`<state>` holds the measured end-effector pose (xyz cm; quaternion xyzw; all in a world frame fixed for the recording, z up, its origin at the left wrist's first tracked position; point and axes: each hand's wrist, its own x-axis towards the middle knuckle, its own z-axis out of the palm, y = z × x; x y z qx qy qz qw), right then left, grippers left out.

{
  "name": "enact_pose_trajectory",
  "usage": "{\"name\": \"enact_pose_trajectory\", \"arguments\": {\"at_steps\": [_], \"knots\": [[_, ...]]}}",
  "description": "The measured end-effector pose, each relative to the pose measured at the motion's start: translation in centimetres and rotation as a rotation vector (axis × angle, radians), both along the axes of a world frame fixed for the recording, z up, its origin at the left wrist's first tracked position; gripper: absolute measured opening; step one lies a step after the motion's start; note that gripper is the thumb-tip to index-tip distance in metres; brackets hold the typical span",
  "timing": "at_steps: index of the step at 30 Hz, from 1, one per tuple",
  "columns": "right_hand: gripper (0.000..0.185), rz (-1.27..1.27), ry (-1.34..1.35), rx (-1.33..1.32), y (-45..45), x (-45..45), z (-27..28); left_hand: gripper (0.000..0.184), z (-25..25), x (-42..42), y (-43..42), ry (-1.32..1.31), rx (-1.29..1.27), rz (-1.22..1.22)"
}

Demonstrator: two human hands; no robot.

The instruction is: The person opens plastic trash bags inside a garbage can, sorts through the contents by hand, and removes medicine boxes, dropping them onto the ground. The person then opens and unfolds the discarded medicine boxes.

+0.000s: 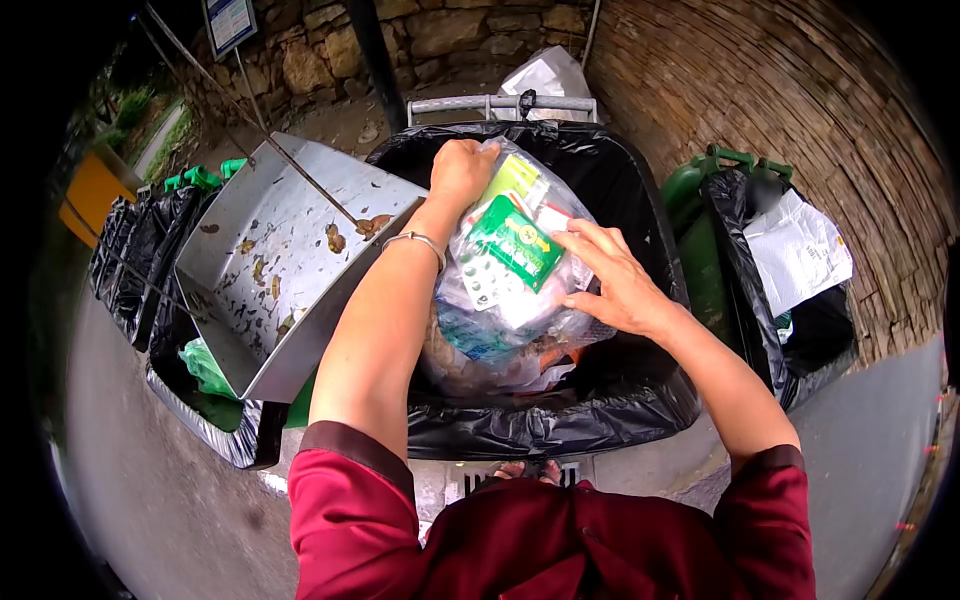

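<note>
A clear plastic bag (515, 312) full of mixed rubbish is at the mouth of a large bin lined with a black bin bag (550, 432). Through its film show a green packet (517, 243), a blister pack (480, 282) and blue and orange wrappings lower down. My left hand (464, 173), a bangle on its wrist, is closed on the top edge of the plastic bag. On the bag's right side lies my right hand (622, 282), fingers spread beside the green packet and thumb apart. Whether the bag's bottom rests on anything is hidden.
To the left, a metal tray-like scoop (270, 250) with dry leaves tilts over another lined bin (220, 435). At right stands a green bin (697, 270) with crumpled white packaging (797, 250). A grey bar (500, 103) runs behind the middle bin, before a stone wall (440, 45).
</note>
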<state>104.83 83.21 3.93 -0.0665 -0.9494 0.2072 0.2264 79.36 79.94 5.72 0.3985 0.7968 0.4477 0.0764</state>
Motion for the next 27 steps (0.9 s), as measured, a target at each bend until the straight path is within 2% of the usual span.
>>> {"name": "enact_pose_trajectory", "arguments": {"at_steps": [1,3,4,5,7,11,12,14,15,16,17,20,23,24,25,27], "knots": [[0.067,-0.004,0.004,-0.001,-0.1,0.5,-0.8,0.034,0.0,0.3,-0.2,0.004,-0.001,-0.004],[0.054,-0.205,0.139,-0.344,-0.5,1.7,-2.6,0.031,0.1,1.0,-0.3,0.138,-0.01,0.023],[0.044,-0.385,0.021,-0.525,-1.2,2.0,-2.7,0.031,-0.1,1.4,-0.4,0.181,0.034,0.014],[0.044,-0.392,0.028,-0.526,-0.7,2.2,-3.5,0.031,-0.1,1.7,-0.5,0.186,0.034,0.005],[0.044,-0.456,-0.322,-0.986,-0.1,2.4,-5.1,0.031,0.3,2.7,-1.0,0.19,0.129,-0.006],[0.05,-0.459,-0.11,-1.508,-1.0,2.4,-5.3,0.032,1.7,5.6,-2.7,-0.003,0.274,-0.069],[0.048,-0.372,-0.067,-1.625,-0.7,2.6,-5.2,0.032,2.0,6.5,-3.3,0.007,0.275,-0.085],[0.052,-0.373,0.024,-1.665,-0.1,3.3,-5.0,0.027,2.8,8.0,-4.1,-0.148,0.399,-0.211],[0.055,-0.369,0.087,-1.704,0.1,3.5,-4.6,0.027,3.4,8.2,-4.1,-0.142,0.403,-0.218],[0.041,-0.389,0.211,-1.696,-0.3,3.6,-4.1,0.025,4.0,8.5,-4.2,-0.176,0.488,-0.286],[0.041,-0.386,0.215,-1.691,-0.1,3.9,-3.6,0.023,4.6,8.6,-4.2,-0.21,0.576,-0.351],[0.013,-0.272,0.515,-1.536,0.3,4.5,-0.9,0.02,6.4,7.9,-3.9,-0.318,0.756,-0.392],[0.007,-0.18,0.649,-1.327,0.8,5.1,3.1,0.018,6.9,6.3,-4.5,-0.514,0.899,-0.42],[0.004,-0.14,0.676,-1.225,0.6,4.8,4.1,0.018,5.8,5.0,-5.0,-0.501,0.791,-0.362],[0.004,-0.138,0.675,-1.232,0.8,4.2,4.0,0.02,4.8,4.2,-5.6,-0.488,0.677,-0.305],[0.005,-0.12,0.507,-0.96,1.0,3.1,3.2,0.041,2.6,4.8,-7.6,-0.003,0.226,-0.23]]}}
